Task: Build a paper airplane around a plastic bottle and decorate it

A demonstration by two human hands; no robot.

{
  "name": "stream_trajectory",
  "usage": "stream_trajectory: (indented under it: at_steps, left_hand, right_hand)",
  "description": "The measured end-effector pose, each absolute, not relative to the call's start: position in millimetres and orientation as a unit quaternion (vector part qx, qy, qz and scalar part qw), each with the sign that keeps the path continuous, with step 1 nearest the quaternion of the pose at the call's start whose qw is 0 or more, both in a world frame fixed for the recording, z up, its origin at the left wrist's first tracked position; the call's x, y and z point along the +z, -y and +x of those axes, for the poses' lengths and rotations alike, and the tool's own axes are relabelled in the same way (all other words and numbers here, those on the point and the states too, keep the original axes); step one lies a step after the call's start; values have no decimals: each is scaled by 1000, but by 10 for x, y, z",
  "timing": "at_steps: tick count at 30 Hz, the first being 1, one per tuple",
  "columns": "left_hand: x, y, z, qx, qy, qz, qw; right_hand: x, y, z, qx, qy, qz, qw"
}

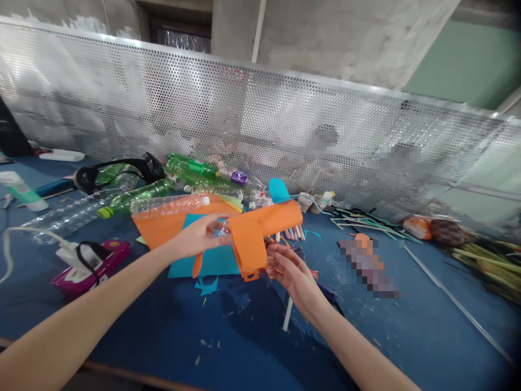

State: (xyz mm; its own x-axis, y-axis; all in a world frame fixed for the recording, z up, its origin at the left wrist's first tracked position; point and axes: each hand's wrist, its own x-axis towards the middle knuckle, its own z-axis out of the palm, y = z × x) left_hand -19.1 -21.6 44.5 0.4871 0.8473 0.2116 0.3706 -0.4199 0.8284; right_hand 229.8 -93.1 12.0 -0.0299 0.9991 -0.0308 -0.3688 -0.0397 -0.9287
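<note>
An orange paper craft (250,239) is held above the table, with a rounded arm reaching right and a flap hanging down. A rounded blue paper piece (278,190) stands up behind its upper edge. My left hand (199,234) is closed around a clear plastic end, apparently of a bottle, at the craft's left side. My right hand (291,271) has its fingers curled against the lower right edge of the orange paper; the exact grip is partly hidden. Below lie a blue paper sheet (215,260) and blue scraps (207,285).
Green bottles (140,196) and clear bottles (85,212) lie at the back left, near headphones (118,169). A magenta power strip (91,269) is left of my forearm. Thin straws (366,221) and dry husks (488,266) lie right, before a perforated metal screen (195,103).
</note>
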Motion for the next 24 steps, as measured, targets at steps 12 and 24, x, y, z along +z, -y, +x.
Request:
stream_trajectory:
  at_steps: [12, 24]
  left_hand:
    - [589, 142, -382, 315, -394, 656, 561]
    - [505, 139, -314, 334, -403, 793, 311]
  right_hand:
    - [116, 936, 2305, 556, 427, -436, 565]
    - [91, 963, 2316, 215, 766, -473, 380]
